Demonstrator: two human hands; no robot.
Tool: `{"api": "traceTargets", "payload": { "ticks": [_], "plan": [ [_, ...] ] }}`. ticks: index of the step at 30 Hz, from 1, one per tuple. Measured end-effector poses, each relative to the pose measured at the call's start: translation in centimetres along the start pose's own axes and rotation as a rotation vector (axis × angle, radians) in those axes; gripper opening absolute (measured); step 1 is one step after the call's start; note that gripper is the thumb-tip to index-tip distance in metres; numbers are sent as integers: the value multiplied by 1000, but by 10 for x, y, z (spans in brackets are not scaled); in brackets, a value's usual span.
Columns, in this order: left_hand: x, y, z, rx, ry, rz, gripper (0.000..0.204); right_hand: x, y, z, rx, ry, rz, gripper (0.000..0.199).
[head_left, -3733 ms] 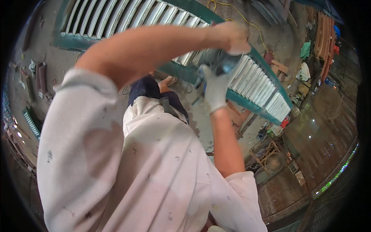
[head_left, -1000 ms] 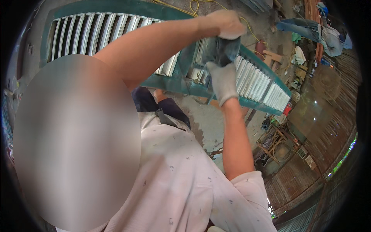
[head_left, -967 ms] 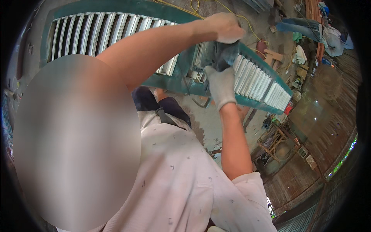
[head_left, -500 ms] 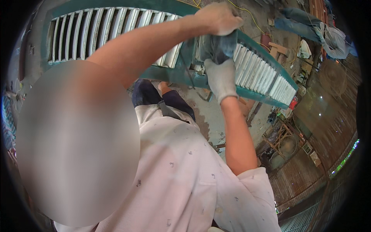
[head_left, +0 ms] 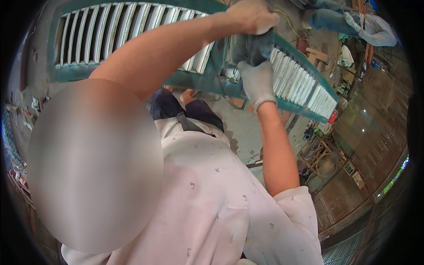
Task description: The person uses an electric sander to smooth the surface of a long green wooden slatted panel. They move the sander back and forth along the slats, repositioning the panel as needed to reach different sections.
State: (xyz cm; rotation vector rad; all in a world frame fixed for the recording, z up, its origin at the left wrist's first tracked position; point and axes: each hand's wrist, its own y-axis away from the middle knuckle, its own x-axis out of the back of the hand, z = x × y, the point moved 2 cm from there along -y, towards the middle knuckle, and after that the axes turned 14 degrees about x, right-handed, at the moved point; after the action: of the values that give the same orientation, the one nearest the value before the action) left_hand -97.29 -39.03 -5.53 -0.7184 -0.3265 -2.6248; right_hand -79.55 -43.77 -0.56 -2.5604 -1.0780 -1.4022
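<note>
Grey floor (head_left: pixel 247 138) spreads under the green slatted frame (head_left: pixel 194 81), where, between left and right slats, your left hand (head_left: pixel 257 17) curls over the dark tool's (head_left: pixel 253 49) far end and your gloved right hand (head_left: pixel 258 82) clasps its near end, so even pressure should steady it.

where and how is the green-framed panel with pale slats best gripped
Probably by the green frame along its narrow right end, coming from the near side. The panel tapers there, its frame looks solid beside thin slats, and the left hand and gloved right hand are further left on the dark tool.
</note>
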Motion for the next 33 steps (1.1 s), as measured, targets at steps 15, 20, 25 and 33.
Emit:
{"api": "traceTargets", "payload": {
  "ticks": [15, 20, 25, 33],
  "plan": [
    [-7, 50, 0, 90, -35, 12, 24, -3, 34, -4, -26, 64, -8, 51],
    [-10, 38, -17, -202, -189, 176, 30, -5, 18, 11, 79, 154, 43, 44],
    [15, -20, -16, -150, -204, 262, 28, 11, -40, -10, 104, 272, -39, 58],
    [8, -26, -24, -123, -197, 67, 30, 4, -14, -28, -9, -33, -130, 54]
  ]
}}
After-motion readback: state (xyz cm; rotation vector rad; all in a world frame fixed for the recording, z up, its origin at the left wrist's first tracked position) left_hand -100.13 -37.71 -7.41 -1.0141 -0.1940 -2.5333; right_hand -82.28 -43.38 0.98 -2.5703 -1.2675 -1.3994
